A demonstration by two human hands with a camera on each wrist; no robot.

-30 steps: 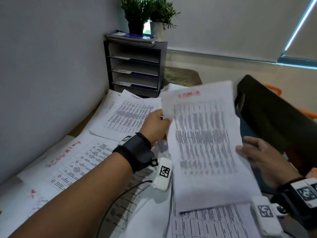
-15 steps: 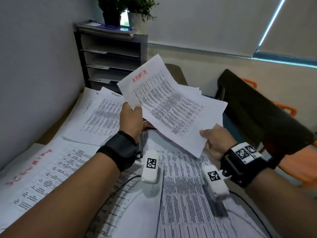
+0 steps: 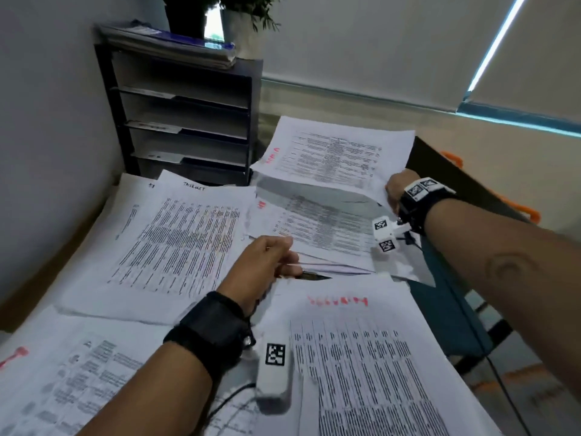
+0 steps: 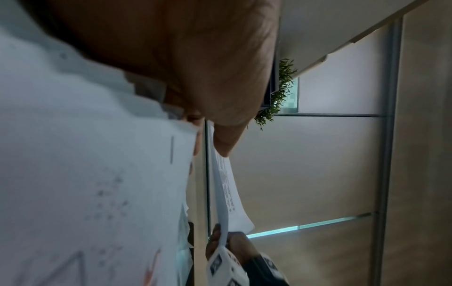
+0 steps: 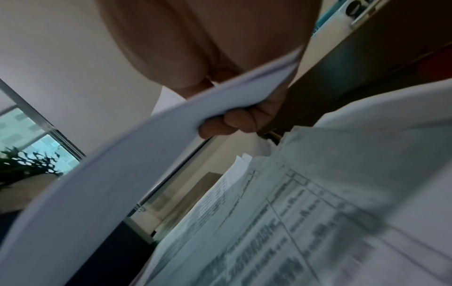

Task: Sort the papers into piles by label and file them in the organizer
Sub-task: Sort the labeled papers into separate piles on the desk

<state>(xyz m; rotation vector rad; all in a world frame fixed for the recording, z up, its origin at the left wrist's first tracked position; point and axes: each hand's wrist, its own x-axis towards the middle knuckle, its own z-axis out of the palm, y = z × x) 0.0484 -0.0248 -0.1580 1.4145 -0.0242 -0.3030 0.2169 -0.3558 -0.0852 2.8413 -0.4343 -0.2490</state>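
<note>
Right hand pinching the near right edge of a thin sheaf of papers, thumb above and curled fingers beneath, as the right wrist view shows. The sheaf hangs in the air, nearly level, its long axis running leftward from the grip toward the organizer; its far end bears a red label, too blurred to read. Directly below the sheaf lies a red-labelled pile, the likely drop point. Left hand nearer the person than that pile, fingers curled on the edges of a few sheets at the pile's near side. Other spread piles lie left of and nearer than the pile. The organizer stands beyond the pile, against the wall; the right hand is nearer it.
</note>
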